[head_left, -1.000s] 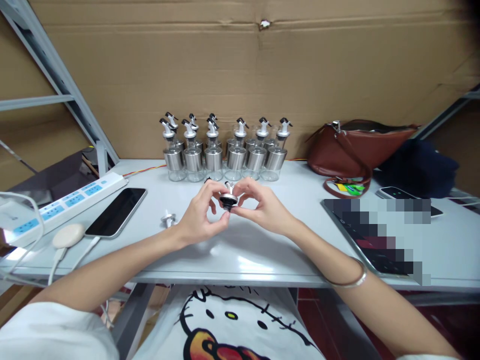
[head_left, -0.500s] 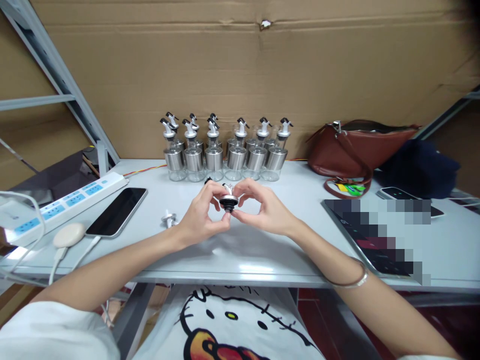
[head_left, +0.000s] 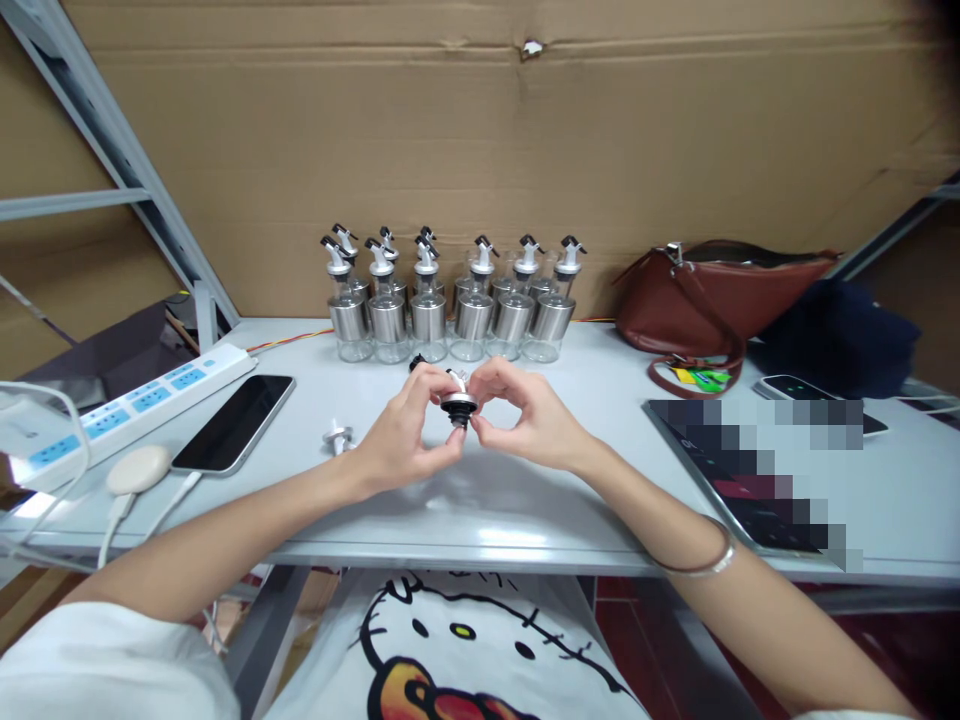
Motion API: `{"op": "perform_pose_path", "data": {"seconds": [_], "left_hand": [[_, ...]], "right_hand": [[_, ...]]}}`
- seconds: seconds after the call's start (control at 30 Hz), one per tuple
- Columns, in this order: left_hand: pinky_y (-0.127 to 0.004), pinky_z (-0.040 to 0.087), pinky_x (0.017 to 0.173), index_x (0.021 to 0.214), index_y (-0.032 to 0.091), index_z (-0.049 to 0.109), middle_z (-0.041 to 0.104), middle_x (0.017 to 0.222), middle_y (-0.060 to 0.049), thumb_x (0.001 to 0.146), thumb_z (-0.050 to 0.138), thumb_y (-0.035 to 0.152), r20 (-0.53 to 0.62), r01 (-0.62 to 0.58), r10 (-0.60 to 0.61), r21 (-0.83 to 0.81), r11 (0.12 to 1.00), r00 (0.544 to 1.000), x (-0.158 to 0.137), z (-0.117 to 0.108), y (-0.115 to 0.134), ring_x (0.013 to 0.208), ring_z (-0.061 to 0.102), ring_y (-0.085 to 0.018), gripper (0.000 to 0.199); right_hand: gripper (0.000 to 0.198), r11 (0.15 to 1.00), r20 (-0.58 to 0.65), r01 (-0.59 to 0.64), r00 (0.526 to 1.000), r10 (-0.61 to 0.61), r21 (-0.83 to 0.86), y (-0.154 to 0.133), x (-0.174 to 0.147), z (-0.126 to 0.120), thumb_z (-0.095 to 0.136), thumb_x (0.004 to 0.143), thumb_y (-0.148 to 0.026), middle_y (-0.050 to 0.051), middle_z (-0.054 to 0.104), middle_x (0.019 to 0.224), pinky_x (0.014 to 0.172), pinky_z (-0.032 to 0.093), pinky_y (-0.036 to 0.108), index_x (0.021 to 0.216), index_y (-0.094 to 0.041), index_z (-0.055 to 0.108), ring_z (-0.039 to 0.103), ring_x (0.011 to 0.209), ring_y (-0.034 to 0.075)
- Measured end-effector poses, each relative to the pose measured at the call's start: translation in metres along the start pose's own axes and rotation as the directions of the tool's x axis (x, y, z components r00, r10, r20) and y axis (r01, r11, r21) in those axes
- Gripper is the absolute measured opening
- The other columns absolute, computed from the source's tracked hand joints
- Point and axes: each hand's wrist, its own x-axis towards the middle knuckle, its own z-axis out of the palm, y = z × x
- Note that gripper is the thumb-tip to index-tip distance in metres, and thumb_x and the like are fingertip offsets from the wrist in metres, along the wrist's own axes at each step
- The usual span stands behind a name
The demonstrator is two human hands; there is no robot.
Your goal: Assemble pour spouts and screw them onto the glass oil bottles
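Note:
Between my two hands, just above the table, is a bottle pourer stopper point(head_left: 458, 404) with a silver collar and a black ribbed plug pointing down. My left hand point(head_left: 412, 420) pinches it from the left, thumb under the plug. My right hand point(head_left: 521, 415) grips it from the right, fingertips at the collar and plug; its upper spout is partly hidden by the fingers. A small black piece point(head_left: 418, 361) shows behind my left fingers, too covered to identify. Left of my left wrist lies a loose white and silver pourer part point(head_left: 337, 437) on the table.
Several glass and steel oil bottles point(head_left: 428, 315) with pourers stand at the back. On the left lie a phone point(head_left: 235, 424), a power strip point(head_left: 150, 400) and a white round charger point(head_left: 139, 470). A brown bag point(head_left: 720, 290), dark cap point(head_left: 836, 335) and tablet point(head_left: 720, 470) occupy the right.
The right thumb has shifted slightly up and away from the plug's bottom, showing more of the plug. Both hands otherwise stay in place around the pourer stopper.

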Motion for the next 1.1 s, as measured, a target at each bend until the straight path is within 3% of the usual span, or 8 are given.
{"op": "perform_pose_path", "data": {"seconds": [0.4, 0.77, 1.1], "left_hand": [[-0.028, 0.048, 0.074, 0.104, 0.021, 0.045, 0.053, 0.095, -0.004, 0.078, 0.060, 0.012, -0.004, -0.014, 0.014, 0.011, 1.000, 1.000, 0.0002, -0.0011, 0.0002, 0.086, 0.053, -0.015, 0.031], [-0.026, 0.048, 0.067, 0.101, 0.019, 0.047, 0.051, 0.087, -0.002, 0.087, 0.062, 0.032, 0.002, -0.030, 0.030, 0.015, 0.999, 1.000, -0.0001, -0.0021, -0.0057, 0.076, 0.053, -0.013, 0.024], [-0.027, 0.048, 0.068, 0.101, 0.019, 0.048, 0.053, 0.088, -0.002, 0.085, 0.063, 0.024, -0.004, -0.050, 0.050, 0.036, 0.998, 0.999, 0.0012, -0.0036, -0.0019, 0.078, 0.053, -0.014, 0.023]], "right_hand": [[0.029, 0.999, 0.045, 0.014, 0.999, -0.017, 0.050, -0.0001, -0.0004, -0.0029, 0.057, 0.068, -0.012, 0.003, 0.065, 0.087, 0.074, 0.053, 0.029, 0.094, -0.020, 0.050, 0.063, 0.078, 0.014], [0.033, 0.996, 0.066, 0.017, 0.998, -0.023, 0.082, 0.0029, -0.0013, -0.0064, 0.057, 0.066, -0.007, 0.000, 0.064, 0.080, 0.073, 0.052, 0.028, 0.096, -0.019, 0.052, 0.062, 0.071, 0.012], [0.027, 0.998, 0.045, -0.015, 0.999, 0.012, 0.064, 0.0016, -0.0024, -0.0045, 0.060, 0.067, -0.009, -0.001, 0.062, 0.076, 0.070, 0.051, 0.025, 0.091, -0.018, 0.050, 0.061, 0.068, 0.011]]}}
